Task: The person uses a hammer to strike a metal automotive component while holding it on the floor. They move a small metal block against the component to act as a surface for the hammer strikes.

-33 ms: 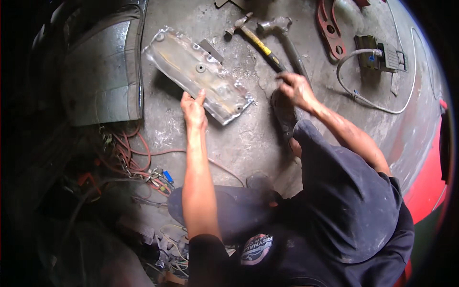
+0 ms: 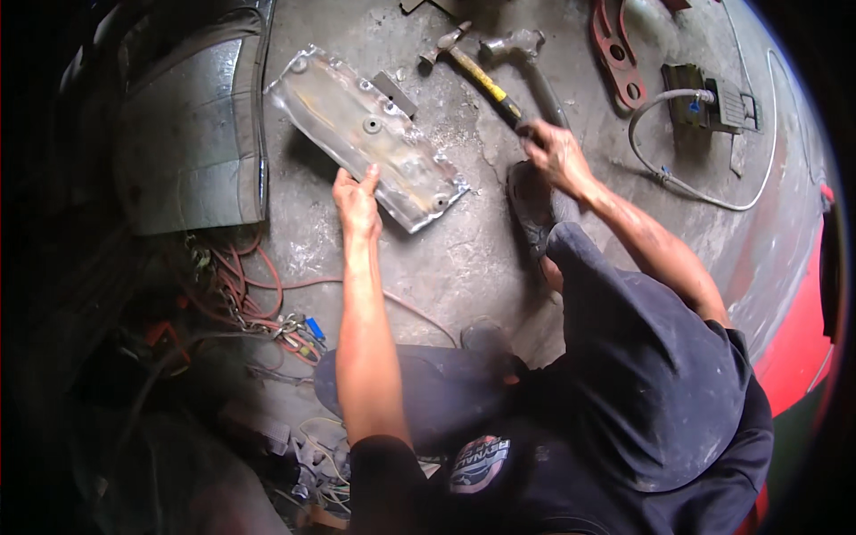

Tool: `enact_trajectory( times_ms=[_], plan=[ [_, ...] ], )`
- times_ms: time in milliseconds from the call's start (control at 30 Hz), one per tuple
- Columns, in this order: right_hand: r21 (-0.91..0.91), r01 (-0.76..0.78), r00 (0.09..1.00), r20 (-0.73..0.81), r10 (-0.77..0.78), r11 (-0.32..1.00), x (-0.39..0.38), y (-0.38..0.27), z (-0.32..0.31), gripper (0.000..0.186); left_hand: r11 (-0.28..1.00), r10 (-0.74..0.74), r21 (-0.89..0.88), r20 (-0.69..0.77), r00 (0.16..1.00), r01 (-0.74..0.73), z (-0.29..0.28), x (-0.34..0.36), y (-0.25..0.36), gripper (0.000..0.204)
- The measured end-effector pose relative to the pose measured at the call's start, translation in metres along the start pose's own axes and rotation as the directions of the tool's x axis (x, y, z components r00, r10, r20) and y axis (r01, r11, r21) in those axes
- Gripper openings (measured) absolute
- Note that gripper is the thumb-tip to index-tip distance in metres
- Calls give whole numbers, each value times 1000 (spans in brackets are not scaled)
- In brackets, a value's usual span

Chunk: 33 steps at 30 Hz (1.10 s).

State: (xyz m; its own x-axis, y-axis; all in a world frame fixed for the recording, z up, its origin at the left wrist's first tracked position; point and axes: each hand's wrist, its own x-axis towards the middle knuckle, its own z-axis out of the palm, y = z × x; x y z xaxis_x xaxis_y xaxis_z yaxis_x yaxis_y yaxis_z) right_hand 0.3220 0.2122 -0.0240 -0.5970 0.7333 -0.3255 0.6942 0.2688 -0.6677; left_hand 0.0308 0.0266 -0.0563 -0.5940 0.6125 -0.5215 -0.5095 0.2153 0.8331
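Note:
My left hand (image 2: 358, 203) grips the near long edge of an oblong grey metal cover (image 2: 366, 134), thumb on top. The cover has bolt holes, rough bright edges and brownish stains, and is held tilted over the concrete floor. My right hand (image 2: 559, 159) has its fingers curled at the handle end of a hammer (image 2: 486, 83) with a yellow and black handle. Whether those fingers grip the handle or something small is hidden. Beside it lies a second hammer (image 2: 540, 85) with a dark grey handle, whose lower end runs behind my right hand.
A small flat metal plate (image 2: 394, 94) lies beyond the cover. At the far right are a red steel piece with holes (image 2: 617, 58) and a foot pedal (image 2: 713, 100) with a hose. A padded panel (image 2: 192, 134) stands left, above coiled red hose (image 2: 267, 283). My shoe (image 2: 532, 205) is below my right hand.
My right hand has moved slightly away from me, closer against the hammer's handle end. The cover and my left hand have shifted slightly left. Both hammer heads stay in place.

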Motion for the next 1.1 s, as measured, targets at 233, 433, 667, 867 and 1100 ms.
enact_trajectory(
  times_ms=[233, 433, 667, 867, 1100],
  plan=[
    [-274, 191, 976, -49, -212, 943, 51, 11, 10, 33, 995, -82, -57, 20, 996, 83, -1, 29, 11, 27],
    [-307, 203, 964, -102, -244, 930, 66, 8, 14, 33, 994, -105, -46, -115, 988, 100, -4, 34, 6, 29],
    [-348, 192, 972, -60, -226, 918, 74, -2, 18, 36, 995, 89, 62, -265, 960, -76, 3, 32, 16, 23],
    [-325, 492, 861, 40, -508, 808, 109, -55, 39, 61, 977, 197, 133, -274, 941, -165, -4, 30, 23, 23],
    [-432, 692, 721, 372, -585, 578, 167, -87, 70, 58, 954, 231, 254, -296, 927, -156, -3, 12, 24, 31]
  ],
)
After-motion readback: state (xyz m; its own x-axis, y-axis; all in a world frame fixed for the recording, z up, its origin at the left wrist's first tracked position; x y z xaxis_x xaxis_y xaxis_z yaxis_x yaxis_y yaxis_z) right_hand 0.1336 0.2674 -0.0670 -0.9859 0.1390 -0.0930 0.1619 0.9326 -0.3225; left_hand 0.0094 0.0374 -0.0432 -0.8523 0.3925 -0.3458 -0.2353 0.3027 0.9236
